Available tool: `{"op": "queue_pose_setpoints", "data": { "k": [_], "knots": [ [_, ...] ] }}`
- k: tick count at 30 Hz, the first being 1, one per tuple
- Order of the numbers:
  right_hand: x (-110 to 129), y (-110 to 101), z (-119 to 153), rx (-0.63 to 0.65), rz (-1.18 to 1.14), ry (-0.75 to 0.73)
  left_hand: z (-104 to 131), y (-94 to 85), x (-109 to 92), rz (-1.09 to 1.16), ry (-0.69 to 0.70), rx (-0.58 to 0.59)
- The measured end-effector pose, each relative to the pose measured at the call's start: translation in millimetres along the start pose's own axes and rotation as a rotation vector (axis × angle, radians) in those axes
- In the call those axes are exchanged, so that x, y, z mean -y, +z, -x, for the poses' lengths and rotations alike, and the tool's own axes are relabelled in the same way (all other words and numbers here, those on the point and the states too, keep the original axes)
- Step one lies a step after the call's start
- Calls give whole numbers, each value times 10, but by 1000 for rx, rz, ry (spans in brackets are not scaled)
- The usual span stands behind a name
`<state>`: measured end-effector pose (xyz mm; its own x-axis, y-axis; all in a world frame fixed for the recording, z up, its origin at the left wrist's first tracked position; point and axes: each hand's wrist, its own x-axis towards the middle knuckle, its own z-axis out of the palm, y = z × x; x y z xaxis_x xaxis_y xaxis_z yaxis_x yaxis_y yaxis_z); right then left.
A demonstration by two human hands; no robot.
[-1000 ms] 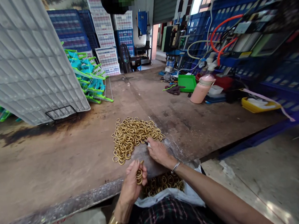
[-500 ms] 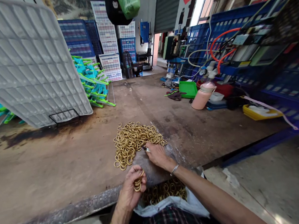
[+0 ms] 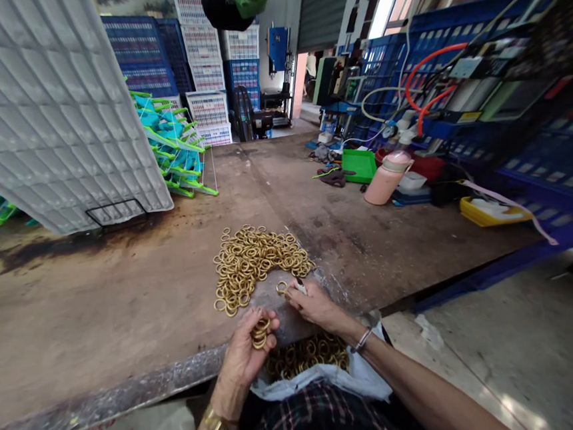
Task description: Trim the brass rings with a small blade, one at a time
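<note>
Although blur leaves their exact finish unclear, the brass-coloured rings (image 3: 255, 258) heaped nr the surface's (image 3: 124, 309) front edge look stiff, light & prob. slippery, best pinched across the rim, w/ L hand (image 3: 248, 345) cupped round several rings (image 3: 260, 340) & R hand (image 3: 315, 303), apart, clamped on one ring (image 3: 277, 288) plus a small tool (image 3: 301, 286).

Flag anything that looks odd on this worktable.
A dark stain marks the worktable at the foot of the grey panel, unlike the brown surface around it. The gold rings sit loosely heaped, not scattered.
</note>
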<state>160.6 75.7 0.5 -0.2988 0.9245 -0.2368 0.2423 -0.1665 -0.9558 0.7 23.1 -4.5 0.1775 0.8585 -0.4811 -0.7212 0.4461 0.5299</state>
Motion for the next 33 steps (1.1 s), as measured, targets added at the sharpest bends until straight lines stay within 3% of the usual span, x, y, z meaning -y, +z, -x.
{"op": "queue_pose_setpoints", "data": {
  "k": [3,7,11,21,27,33],
  "knots": [
    [63,59,63,103,-178,110,-18,44,22,-68,85,-56],
    [143,106,120,179,-228,121,-9,108,41,-253,248,-68],
    [155,136,129,210,-208,101,13,119,47,-372,243,-32],
    [114,193,48,29,198,-111,4,26,110,-517,249,-28],
    [96,201,28,1,275,-173,54,79,107,-394,122,76],
    [106,178,69,-61,431,-220,75,99,103,-373,166,56]
  ]
}}
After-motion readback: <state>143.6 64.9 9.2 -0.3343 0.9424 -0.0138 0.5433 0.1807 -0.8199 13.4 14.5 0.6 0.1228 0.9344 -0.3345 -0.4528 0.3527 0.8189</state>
